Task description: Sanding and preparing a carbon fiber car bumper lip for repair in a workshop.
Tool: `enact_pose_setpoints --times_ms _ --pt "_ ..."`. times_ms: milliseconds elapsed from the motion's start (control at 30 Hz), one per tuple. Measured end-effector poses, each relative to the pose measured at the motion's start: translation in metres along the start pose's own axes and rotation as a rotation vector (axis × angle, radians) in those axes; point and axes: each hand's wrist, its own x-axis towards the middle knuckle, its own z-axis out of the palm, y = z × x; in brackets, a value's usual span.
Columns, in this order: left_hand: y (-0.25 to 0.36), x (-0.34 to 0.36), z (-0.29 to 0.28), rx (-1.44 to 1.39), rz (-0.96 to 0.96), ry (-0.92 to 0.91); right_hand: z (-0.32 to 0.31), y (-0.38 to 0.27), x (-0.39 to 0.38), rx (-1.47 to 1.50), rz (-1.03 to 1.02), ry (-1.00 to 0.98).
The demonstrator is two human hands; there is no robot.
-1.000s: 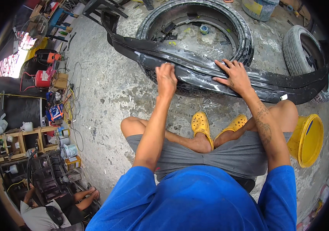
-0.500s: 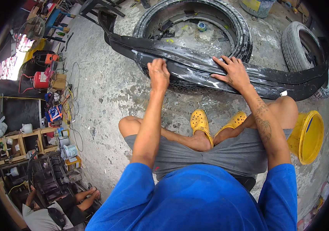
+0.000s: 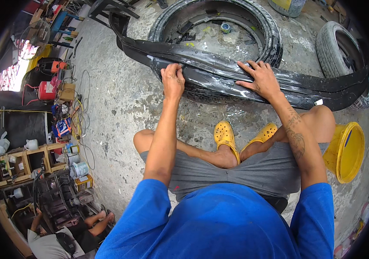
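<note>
A: Black body panel [image 3: 219, 75], where is it?
B: 12 o'clock, lying across a big tyre [image 3: 270, 30] on the concrete floor [image 3: 115, 99].
A: Hands?
B: Left hand [image 3: 172, 81] curled, fingers gripping the panel's upper edge. Right hand [image 3: 260, 80] open, pressed flat on it, 1 o'clock.
A: Nearby?
B: Yellow bucket [image 3: 345, 152] at 3 o'clock, second tyre [image 3: 333, 43] at 2.

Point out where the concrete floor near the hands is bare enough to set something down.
Bare concrete floor lies left of the left hand, between the black panel and the cable-strewn shelves. Crowded: the big tyre holds scraps; right hand side has the yellow bucket.
</note>
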Motion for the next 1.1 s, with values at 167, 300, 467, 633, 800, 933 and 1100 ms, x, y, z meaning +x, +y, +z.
enact_pose_setpoints --times_ms 167,300,467,633,800,933,1100 --pt "0.0001 -0.0014 0.0009 -0.06 0.099 -0.13 -0.0003 -0.0001 -0.0001 -0.006 0.002 0.017" --pt "0.0001 -0.0038 0.0013 -0.067 0.051 -0.101 -0.0004 0.0005 0.0005 0.011 0.013 0.002" --pt "-0.0014 -0.004 0.0006 -0.081 0.061 -0.132 -0.0004 0.0003 -0.0001 0.003 -0.002 0.009" --pt "-0.0004 -0.0056 0.0015 -0.003 0.076 -0.155 0.0002 0.0008 -0.0002 -0.003 -0.01 0.037" --pt "-0.0021 -0.009 0.002 -0.08 0.043 -0.052 0.0014 0.0009 0.0 0.021 -0.004 0.034" --pt "-0.0045 -0.0059 0.0012 -0.036 0.139 -0.21 0.0013 0.0015 0.0004 -0.005 -0.012 0.042" --pt "0.003 -0.0055 -0.0009 -0.062 0.008 -0.068 0.0022 0.001 -0.0017 0.011 -0.007 0.027"
